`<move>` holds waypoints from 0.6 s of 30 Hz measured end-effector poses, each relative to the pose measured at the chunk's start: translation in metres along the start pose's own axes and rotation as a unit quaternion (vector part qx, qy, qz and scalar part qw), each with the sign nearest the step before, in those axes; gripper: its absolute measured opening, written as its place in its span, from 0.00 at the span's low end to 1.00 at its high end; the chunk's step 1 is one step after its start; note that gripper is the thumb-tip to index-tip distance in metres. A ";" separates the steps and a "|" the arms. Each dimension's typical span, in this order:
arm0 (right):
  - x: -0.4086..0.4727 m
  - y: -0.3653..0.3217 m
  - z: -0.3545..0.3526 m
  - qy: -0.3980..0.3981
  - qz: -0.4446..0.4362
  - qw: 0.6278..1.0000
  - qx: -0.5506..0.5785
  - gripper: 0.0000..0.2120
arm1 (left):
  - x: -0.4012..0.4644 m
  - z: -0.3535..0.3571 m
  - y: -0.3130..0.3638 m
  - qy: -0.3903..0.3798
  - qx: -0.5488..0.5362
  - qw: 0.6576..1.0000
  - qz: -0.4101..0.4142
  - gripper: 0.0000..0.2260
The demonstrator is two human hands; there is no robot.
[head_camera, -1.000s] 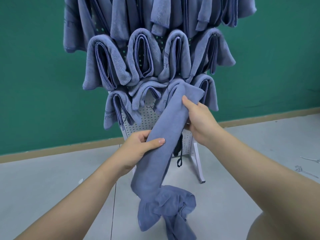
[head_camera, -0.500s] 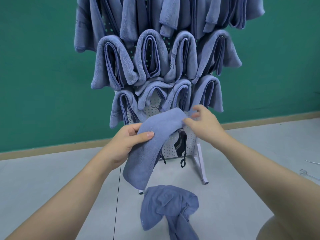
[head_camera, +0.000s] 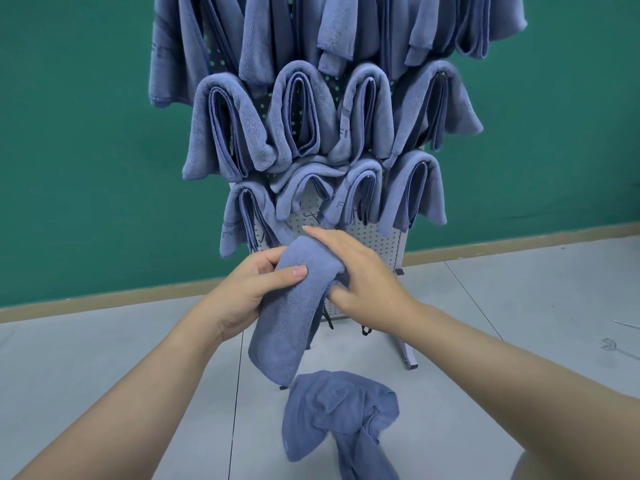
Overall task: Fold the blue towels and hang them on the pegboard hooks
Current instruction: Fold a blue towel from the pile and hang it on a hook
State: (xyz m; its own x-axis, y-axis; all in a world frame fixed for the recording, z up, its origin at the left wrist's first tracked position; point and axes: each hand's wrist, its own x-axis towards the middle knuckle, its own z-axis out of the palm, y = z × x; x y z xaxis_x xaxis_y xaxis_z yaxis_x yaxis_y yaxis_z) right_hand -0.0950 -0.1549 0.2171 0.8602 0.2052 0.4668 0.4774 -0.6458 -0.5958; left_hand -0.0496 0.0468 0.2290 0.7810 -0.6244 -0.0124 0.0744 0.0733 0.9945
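A folded blue towel (head_camera: pixel 294 306) hangs doubled over in front of the lower part of the white pegboard (head_camera: pixel 377 244). My left hand (head_camera: pixel 256 289) grips its left side near the fold, thumb on top. My right hand (head_camera: pixel 356 275) lies over the fold with fingers stretched forward and the thumb tucked under the towel's right edge. Several folded blue towels (head_camera: pixel 301 116) hang in rows on the pegboard hooks above. A crumpled blue towel (head_camera: pixel 339 414) lies on the floor below.
The pegboard stands on white feet (head_camera: pixel 408 358) on a grey floor before a green wall (head_camera: pixel 69 150). A black strap (head_camera: pixel 327 317) dangles behind the held towel. Thin metal hooks (head_camera: pixel 620 348) lie on the floor at the right.
The long towel has been lifted off the floor pile and doubled over. My right hand moved from its upper end onto the fold. The view shifted closer to the pegboard.
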 end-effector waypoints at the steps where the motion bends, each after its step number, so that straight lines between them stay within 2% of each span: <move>1: 0.001 -0.001 0.002 0.018 -0.001 1.000 0.002 0.32 | 0.000 0.001 0.000 0.002 -0.005 1.000 0.002 0.16; 4: 0.003 -0.005 0.004 0.065 0.019 0.998 0.012 0.30 | 0.002 0.005 0.001 0.034 -0.015 0.999 0.011 0.16; 6: 0.006 -0.008 0.004 0.094 0.050 0.994 0.017 0.30 | 0.006 0.009 -0.003 0.111 0.018 0.993 0.038 0.18; 7: 0.007 -0.009 0.005 0.107 0.069 0.992 0.017 0.30 | 0.009 0.010 -0.007 0.170 0.056 0.982 0.062 0.19; 9: 0.011 -0.010 0.005 0.137 0.110 0.984 0.016 0.30 | 0.011 0.014 -0.016 0.278 0.152 0.939 0.132 0.15; 10: 0.014 -0.011 0.006 0.150 0.128 0.980 0.019 0.29 | 0.011 0.015 -0.019 0.300 0.209 0.915 0.173 0.11; 12: 0.020 -0.010 0.006 0.173 0.150 0.973 0.022 0.26 | 0.008 0.019 -0.023 0.276 0.298 0.885 0.230 0.11; 15: 0.027 -0.013 0.008 0.177 0.184 0.967 0.017 0.22 | 0.001 0.024 -0.028 0.205 0.292 0.914 0.195 0.22; 18: 0.030 -0.020 0.016 0.163 0.229 0.959 0.021 0.20 | -0.004 0.032 -0.033 0.178 0.280 0.925 0.183 0.19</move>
State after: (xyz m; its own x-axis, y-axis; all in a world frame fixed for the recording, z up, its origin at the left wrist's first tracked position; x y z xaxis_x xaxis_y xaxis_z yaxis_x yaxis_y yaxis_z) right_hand -0.0763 -0.1239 0.2327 0.8827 -0.3392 0.3252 0.0752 -0.5812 -0.8103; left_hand -0.0750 0.0218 0.1993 0.8526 -0.3340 0.4020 -0.4909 -0.2481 0.8351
